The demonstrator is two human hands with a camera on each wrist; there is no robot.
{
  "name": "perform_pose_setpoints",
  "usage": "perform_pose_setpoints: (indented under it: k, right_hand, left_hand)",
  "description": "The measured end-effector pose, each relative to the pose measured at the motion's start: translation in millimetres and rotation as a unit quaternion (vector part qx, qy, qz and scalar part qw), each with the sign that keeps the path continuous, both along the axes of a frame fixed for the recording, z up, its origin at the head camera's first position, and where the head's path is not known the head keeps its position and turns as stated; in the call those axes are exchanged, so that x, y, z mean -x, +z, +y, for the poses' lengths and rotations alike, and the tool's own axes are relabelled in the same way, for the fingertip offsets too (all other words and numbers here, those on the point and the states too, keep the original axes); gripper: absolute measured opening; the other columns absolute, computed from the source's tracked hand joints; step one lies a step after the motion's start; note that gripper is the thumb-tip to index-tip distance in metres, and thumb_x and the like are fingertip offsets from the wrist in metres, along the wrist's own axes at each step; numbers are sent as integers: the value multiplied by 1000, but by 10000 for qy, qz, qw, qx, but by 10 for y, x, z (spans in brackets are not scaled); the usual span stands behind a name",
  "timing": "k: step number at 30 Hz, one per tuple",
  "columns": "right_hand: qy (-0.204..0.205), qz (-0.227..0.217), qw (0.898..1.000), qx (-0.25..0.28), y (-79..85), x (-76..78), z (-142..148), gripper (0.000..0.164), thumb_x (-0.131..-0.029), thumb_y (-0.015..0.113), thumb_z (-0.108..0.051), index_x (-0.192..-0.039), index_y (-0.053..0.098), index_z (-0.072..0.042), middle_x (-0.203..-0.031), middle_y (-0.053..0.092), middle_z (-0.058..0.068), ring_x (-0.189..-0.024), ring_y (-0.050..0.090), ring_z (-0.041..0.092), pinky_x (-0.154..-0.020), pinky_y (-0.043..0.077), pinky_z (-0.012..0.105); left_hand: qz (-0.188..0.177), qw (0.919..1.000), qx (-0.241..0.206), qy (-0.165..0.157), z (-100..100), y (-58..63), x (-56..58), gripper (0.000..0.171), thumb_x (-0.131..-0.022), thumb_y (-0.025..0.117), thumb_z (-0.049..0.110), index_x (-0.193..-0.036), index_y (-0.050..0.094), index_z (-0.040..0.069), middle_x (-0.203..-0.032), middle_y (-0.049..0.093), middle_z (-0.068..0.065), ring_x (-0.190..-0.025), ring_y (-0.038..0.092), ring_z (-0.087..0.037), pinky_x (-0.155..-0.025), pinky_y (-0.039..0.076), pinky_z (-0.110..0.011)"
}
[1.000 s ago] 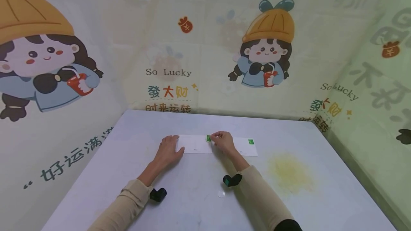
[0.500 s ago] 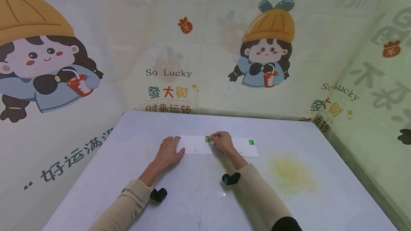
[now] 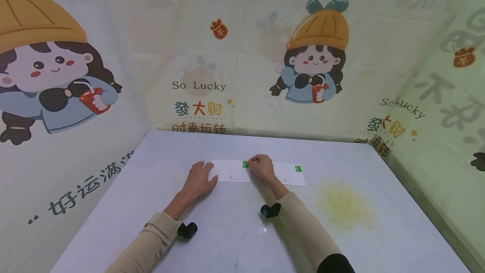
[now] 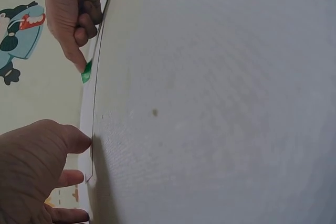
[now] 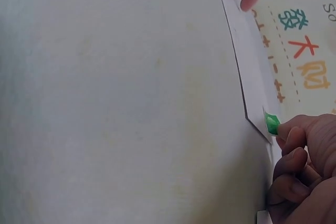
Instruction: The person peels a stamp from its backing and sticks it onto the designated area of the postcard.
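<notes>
A white envelope [image 3: 229, 174] lies flat on the table, with a small green stamp [image 3: 245, 164] at its upper right corner. My right hand [image 3: 264, 167] pinches that stamp at its right edge between thumb and forefinger; the right wrist view shows the stamp [image 5: 272, 123] slightly bent, the other fingers curled in. Spread fingers of my left hand [image 3: 198, 178] rest at the envelope's left end, thumb on its lower corner. Partly behind the right hand lies a second white envelope [image 3: 289, 176], bearing another green stamp [image 3: 298, 169] at its upper right.
A small clear square piece [image 3: 262, 231] lies on the white table [image 3: 219, 243] between the forearms. A yellow stain [image 3: 345, 203] marks the tabletop at right. A printed cloth backdrop [image 3: 250, 66] rises behind the table's far edge.
My right forearm has shifted very slightly left, while the fingers stay at the stamp on the envelope's corner. The left hand has hardly moved.
</notes>
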State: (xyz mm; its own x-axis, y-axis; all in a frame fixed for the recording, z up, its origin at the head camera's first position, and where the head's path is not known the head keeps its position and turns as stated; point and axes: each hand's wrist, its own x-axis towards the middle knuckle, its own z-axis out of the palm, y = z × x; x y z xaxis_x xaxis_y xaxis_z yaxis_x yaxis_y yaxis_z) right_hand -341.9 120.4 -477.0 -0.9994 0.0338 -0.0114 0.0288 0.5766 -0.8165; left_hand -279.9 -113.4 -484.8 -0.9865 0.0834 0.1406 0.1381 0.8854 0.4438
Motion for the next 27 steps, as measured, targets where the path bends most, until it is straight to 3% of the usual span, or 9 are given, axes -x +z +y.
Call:
perform_pose_setpoints:
  k: [12, 27]
  right_hand:
    - [5, 355, 9987, -353, -85, 16, -13, 14, -92, 69, -16, -87, 75, -4, -72, 64, 3, -63, 52, 15, -51, 38, 24]
    - [-47, 413, 9965, -731, -80, 1, -45, 13, -93, 69, -18, -90, 74, -7, -76, 65, 3, -69, 56, 18, -59, 40, 27]
  left_hand:
    - [-27, 9999, 83, 51, 6, -15, -11, 50, -96, 68, 28, -134, 59, -4, -143, 48, -33, -138, 42, -49, -113, 36, -59]
    - [27, 9999, 139, -1, 6, -17, -24, 50, -96, 68, 28, -134, 60, -4, -143, 48, -34, -138, 42, -49, -113, 36, -59]
